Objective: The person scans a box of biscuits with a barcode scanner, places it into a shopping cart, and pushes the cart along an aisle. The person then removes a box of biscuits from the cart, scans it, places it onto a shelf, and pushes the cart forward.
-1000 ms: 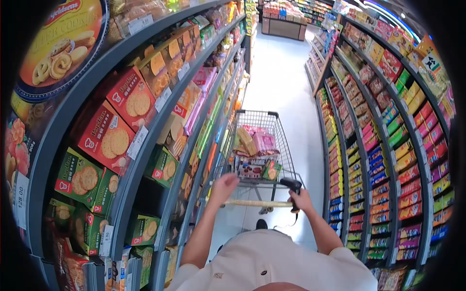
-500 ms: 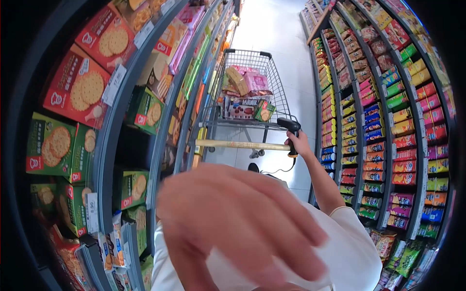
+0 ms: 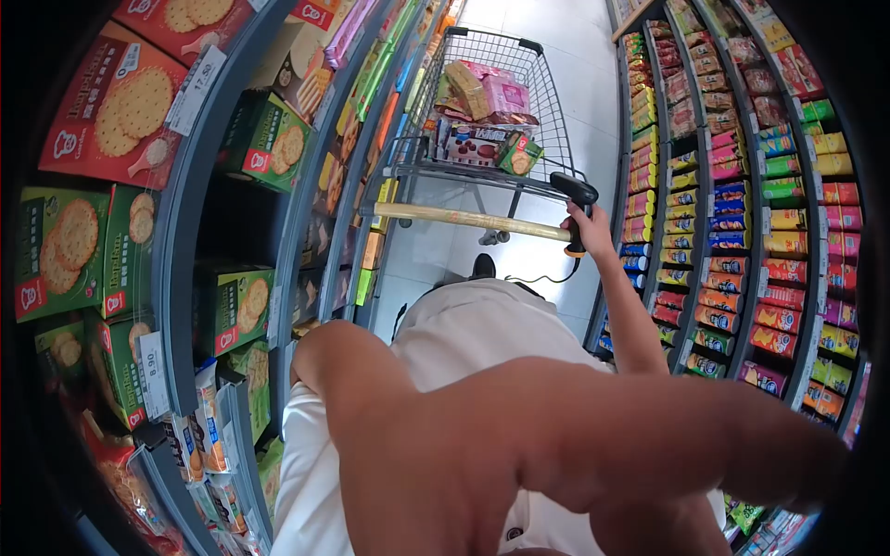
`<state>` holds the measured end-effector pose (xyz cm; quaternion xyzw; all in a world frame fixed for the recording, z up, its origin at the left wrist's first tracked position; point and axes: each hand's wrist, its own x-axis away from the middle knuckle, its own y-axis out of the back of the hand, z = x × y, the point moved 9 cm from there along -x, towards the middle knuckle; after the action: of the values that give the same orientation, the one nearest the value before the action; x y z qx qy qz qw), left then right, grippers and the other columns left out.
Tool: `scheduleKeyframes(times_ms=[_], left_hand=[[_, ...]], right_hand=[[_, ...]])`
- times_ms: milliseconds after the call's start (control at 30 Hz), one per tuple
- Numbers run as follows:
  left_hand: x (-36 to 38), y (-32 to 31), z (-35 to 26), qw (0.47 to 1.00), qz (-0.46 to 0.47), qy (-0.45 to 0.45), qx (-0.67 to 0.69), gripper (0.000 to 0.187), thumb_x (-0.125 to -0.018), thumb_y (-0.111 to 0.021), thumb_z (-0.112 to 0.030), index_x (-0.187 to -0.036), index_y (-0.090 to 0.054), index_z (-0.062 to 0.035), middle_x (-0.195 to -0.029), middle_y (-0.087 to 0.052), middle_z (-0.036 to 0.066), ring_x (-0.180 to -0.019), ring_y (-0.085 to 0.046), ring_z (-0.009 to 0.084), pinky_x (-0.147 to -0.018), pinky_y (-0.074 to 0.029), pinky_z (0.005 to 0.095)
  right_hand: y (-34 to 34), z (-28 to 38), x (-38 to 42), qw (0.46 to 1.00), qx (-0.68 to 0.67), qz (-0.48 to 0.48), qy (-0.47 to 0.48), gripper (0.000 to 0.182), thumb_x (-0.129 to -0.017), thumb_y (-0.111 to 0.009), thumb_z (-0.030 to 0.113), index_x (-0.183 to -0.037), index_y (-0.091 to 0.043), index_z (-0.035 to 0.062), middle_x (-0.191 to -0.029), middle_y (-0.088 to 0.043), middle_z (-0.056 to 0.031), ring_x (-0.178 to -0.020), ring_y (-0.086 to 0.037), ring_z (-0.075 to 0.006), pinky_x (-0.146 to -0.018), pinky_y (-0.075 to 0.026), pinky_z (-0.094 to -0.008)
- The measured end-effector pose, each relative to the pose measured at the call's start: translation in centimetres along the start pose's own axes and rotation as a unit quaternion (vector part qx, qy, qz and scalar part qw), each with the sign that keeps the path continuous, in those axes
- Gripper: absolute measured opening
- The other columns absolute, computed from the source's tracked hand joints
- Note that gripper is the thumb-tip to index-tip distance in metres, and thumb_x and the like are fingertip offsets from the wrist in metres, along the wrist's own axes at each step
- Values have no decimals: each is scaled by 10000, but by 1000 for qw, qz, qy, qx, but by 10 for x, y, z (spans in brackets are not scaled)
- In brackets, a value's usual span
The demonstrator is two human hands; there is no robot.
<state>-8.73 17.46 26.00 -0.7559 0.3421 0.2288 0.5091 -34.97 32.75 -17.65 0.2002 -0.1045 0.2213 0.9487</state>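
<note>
My left hand point(image 3: 556, 445) fills the lower foreground, close to the camera. One finger stretches to the right and another bends beneath it; no object shows in the hand, and part of it runs out of frame. Farther forward, my right hand point(image 3: 591, 230) is closed round the right end of the shopping cart handle point(image 3: 473, 219), at a black fitting point(image 3: 575, 189) with a thin cord. In the wire shopping cart point(image 3: 556, 111) lie a pink package point(image 3: 506, 95), a dark snack bag point(image 3: 470, 145) and a small green cracker box point(image 3: 519, 155).
On the left, a shelf point(image 3: 199, 232) carries red cracker boxes point(image 3: 116, 107) and green cracker boxes point(image 3: 69, 246), close to my left side. Rows of chip cans point(image 3: 728, 227) line the right shelf. The pale floor point(image 3: 584, 56) runs ahead between them.
My left hand has swung right across the foreground, one finger now stretched out. The cart appears higher and slightly farther right in view. My right hand stays on the handle.
</note>
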Motion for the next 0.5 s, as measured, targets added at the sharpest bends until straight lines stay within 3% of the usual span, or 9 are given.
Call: scheduleKeyframes(times_ms=[200,500], left_hand=[[-5,-5,30,999,21,15,29,303,-946,-795,-244,-1108,-706,-4,-1013,-759,158,-881,-728,308,-751,-612,437],[-1,9,5,999,11,-52,8,286,-940,-801,-216,-1108,-704,-6,-1001,-756,157,-857,-729,300,-743,-615,439]], right_hand=[[1,-3,-1,999,-34,-10,14,245,-983,-676,226,-1013,-690,-16,-728,-720,-90,-669,-706,-164,-641,-550,-313],[-1,-1,1,1000,-20,5,12,228,-996,-655,226,-1041,-632,4,-793,-674,-60,-707,-707,-160,-667,-564,-308]])
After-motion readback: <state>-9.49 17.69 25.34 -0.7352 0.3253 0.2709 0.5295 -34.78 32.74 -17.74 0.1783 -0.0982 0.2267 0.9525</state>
